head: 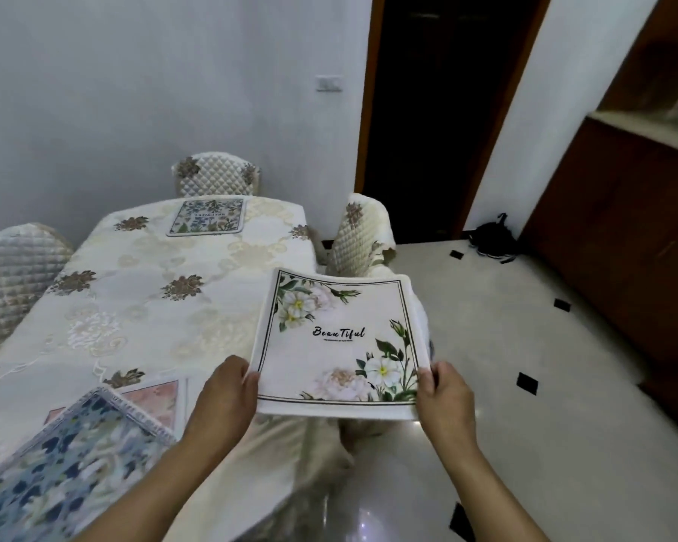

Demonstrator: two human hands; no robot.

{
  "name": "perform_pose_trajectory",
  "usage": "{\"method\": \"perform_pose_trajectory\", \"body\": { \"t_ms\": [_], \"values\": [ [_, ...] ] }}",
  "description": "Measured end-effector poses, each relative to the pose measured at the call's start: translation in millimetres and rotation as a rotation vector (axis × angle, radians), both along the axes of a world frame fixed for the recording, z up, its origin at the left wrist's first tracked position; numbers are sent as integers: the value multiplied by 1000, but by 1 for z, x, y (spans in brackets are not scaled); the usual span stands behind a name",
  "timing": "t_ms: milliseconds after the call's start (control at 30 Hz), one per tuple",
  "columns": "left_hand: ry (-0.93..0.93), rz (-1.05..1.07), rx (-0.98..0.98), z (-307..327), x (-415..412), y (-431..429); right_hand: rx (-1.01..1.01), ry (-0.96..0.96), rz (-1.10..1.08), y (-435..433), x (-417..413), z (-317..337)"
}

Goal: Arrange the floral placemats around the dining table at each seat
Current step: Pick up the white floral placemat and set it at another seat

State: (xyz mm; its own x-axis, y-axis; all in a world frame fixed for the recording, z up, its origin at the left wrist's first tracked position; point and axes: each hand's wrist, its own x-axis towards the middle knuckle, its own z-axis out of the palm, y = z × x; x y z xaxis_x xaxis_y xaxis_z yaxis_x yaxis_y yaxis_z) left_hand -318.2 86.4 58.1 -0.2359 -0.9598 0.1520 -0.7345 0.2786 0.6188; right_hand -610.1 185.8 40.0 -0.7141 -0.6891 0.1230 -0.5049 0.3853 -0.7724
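I hold a white placemat printed with white flowers and the word "Beautiful" in the air, over the right edge of the dining table. My left hand grips its near left corner and my right hand grips its near right corner. A blue floral placemat lies flat at the far end of the table. Near me, a blue-and-white floral placemat lies over a pink one at the table's near left.
Quilted chairs stand at the far end, the far right and the left. A cream floral cloth covers the table. White tiled floor lies to the right, with a dark doorway and a wooden cabinet.
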Motion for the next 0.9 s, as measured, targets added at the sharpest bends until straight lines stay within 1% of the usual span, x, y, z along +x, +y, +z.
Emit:
{"method": "perform_pose_trajectory", "body": {
  "t_ms": [200,300,400,567,733,900],
  "values": [
    [24,-72,34,10,-135,39,-14,-5,-127,67,-125,12],
    [31,-112,41,13,-186,44,-9,-4,-176,80,-172,14],
    [32,-167,24,12,-234,30,-5,-23,-219,80,-215,13],
    [43,-263,-32,6,-318,-19,-14,-9,-280,58,-285,12],
    [93,-311,3,-1,-410,-79,15,59,-359,16,-363,20],
    [99,-353,1,6,-479,-134,41,87,-390,-38,-429,28]
  ]
}}
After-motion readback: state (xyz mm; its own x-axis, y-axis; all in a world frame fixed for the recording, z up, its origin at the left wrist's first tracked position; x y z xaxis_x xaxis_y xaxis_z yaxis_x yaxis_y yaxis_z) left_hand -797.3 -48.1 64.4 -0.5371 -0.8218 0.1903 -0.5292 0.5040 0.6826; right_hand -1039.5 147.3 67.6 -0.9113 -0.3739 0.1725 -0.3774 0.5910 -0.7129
